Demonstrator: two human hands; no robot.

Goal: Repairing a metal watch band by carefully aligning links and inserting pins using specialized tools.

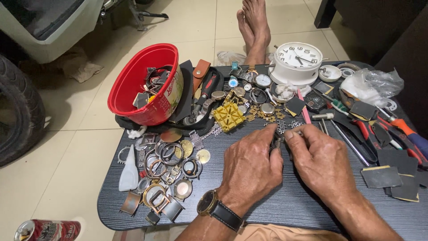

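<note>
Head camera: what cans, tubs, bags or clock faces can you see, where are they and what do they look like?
Can: on the floor, bottom left, lying down; red with silver top.
Tub: table's left back corner; round, red, cream label on its side.
Clock: table's back edge; round, white face, black numerals.
Bag: table's right back; crumpled clear plastic.

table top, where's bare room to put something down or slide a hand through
The dark table is bare along its near edge, between the pile of watch cases and rings and the sandpaper pieces, around the left hand and right hand. The far half, from the red bucket past the yellow case holder to the white clock, is crowded.
</note>
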